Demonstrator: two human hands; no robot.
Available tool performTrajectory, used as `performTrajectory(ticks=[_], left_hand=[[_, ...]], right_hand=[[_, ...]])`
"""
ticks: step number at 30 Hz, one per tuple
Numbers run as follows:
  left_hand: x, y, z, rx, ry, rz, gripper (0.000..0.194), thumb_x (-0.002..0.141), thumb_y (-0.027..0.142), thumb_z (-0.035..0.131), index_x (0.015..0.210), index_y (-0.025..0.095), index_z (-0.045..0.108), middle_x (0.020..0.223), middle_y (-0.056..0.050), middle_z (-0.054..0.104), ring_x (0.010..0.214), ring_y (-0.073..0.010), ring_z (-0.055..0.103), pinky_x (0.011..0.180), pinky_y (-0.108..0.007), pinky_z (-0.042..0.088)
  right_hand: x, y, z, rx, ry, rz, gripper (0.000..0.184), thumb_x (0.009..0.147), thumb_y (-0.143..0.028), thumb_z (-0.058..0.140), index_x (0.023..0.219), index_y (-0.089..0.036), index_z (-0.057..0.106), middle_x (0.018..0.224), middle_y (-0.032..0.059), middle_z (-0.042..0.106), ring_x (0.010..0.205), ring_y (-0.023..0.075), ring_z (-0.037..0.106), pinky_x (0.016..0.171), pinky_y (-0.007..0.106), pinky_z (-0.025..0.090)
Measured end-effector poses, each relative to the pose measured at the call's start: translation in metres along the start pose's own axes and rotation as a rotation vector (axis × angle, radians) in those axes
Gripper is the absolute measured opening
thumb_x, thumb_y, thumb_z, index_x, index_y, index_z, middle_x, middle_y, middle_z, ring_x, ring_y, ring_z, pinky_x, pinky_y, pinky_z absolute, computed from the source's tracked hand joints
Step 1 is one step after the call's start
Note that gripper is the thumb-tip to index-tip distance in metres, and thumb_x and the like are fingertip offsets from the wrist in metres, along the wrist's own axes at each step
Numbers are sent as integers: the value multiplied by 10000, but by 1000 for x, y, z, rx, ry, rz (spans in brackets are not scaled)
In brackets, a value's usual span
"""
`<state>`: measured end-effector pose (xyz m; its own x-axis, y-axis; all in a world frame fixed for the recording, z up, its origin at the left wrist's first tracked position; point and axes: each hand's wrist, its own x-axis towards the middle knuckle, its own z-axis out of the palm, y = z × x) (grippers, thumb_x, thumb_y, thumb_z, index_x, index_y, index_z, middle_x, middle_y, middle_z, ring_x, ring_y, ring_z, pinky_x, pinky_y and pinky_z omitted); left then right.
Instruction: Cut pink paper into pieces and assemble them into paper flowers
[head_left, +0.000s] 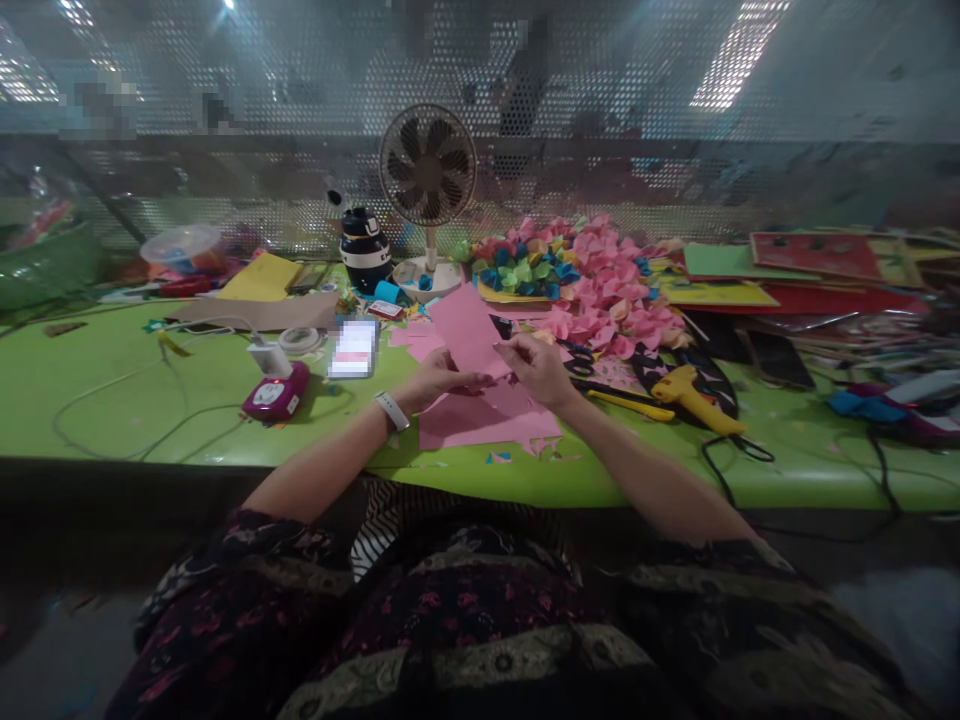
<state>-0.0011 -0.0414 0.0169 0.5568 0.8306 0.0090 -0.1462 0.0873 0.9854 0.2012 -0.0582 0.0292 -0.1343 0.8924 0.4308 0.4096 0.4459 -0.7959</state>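
Observation:
My left hand (439, 380) and my right hand (536, 368) both pinch a pink paper sheet (466, 328) held tilted above the green table (112, 400). The left fingers close on its lower edge, the right fingers on its right side. More pink paper (487, 418) lies flat under my hands. A white band sits on my left wrist.
A heap of pink, blue and green paper flowers (592, 280) lies behind my hands. A small fan (427, 170), a phone (352, 348), a magenta device (276, 395) with cables, scissors (574, 358), a yellow glue gun (694, 398) and stacked coloured sheets (817, 255) surround them.

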Motion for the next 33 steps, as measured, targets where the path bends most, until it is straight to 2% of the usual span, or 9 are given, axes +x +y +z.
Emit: performTrajectory(ticks=[3,7,13,15,23,27,30,33], left_hand=[[1,0,-1,12,-17,-7,361,632,304,935,835,66,754,857,-174,779,846,-244,754,825,-386,614],[3,-2,-2,17,-13,54,366,629,280,930,866,67,749,864,-148,780,820,-227,751,869,-409,609],[5,-3,-5,51,-4,124,363,657,278,915,905,85,733,843,-121,771,804,-220,748,854,-398,606],[4,-2,-5,45,6,136,364,651,276,916,907,92,735,851,-118,775,805,-215,747,859,-392,604],[0,4,-2,87,17,22,370,660,295,907,923,95,740,861,-131,779,787,-198,743,797,-349,604],[0,2,-1,59,29,45,385,638,263,916,942,103,740,850,-120,781,741,-178,730,783,-334,604],[1,0,-1,55,30,70,369,642,257,914,925,94,741,849,-126,780,734,-172,726,768,-320,602],[1,1,-3,91,32,58,345,653,255,909,914,96,750,887,-144,783,759,-184,731,764,-325,603]], right_hand=[[0,0,1,-5,3,0,584,807,-811,584,726,-236,522,528,-50,498,466,137,539,503,283,411],[-1,0,1,44,-18,56,582,808,-809,582,735,-235,518,520,-46,518,471,146,578,497,273,431],[2,5,0,75,-202,103,610,744,-792,671,640,-219,488,517,-20,578,430,120,556,452,246,418],[3,8,0,73,-225,105,615,731,-788,687,633,-218,477,513,-19,583,420,116,553,445,242,413],[4,12,2,91,-208,150,607,743,-805,657,748,-204,568,589,7,644,463,140,602,475,268,473],[3,12,3,109,-220,131,599,749,-787,673,703,-204,545,589,9,649,455,124,599,460,246,464],[6,14,2,190,-269,160,584,703,-746,748,703,-196,551,619,11,676,454,109,596,449,232,465],[8,15,-3,257,-371,196,530,670,-652,827,729,-176,602,680,22,715,520,112,642,502,234,523]])
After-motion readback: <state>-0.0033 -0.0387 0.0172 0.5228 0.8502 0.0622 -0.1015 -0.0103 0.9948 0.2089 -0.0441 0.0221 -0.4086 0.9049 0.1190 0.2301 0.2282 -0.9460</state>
